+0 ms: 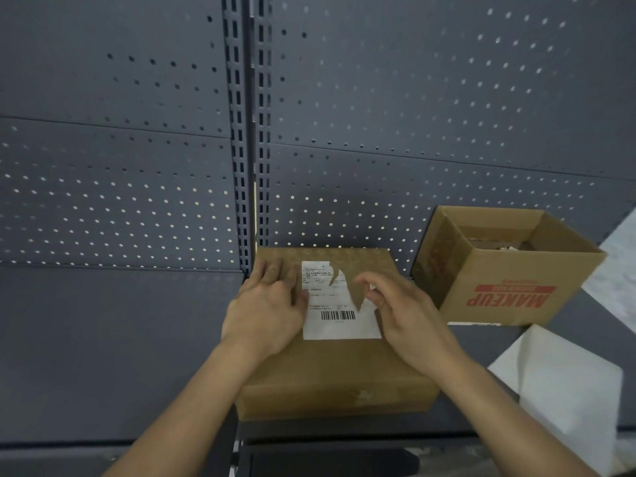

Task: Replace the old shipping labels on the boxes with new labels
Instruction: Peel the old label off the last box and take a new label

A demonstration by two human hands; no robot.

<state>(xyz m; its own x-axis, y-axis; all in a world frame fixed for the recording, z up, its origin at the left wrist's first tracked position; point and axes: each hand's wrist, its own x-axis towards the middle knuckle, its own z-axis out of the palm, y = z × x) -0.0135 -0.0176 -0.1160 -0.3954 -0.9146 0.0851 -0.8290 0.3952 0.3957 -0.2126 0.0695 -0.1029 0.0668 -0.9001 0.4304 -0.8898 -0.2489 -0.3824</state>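
A closed brown cardboard box (330, 373) lies flat on the dark shelf in front of me. On its top sits a white shipping label (335, 321) with a barcode; its upper right part is torn away, leaving bare cardboard. My left hand (268, 304) rests flat on the box top at the label's left edge, fingers straight. My right hand (402, 308) hovers over the label's torn right side with fingers curled, pinching at a small white scrap of label.
An open cardboard box (516, 287) printed "MAKEUP" stands at the right, with some scraps inside. White sheets (564, 383) lie at the lower right on the shelf (120, 339). A grey perforated back panel (137, 166) rises behind.
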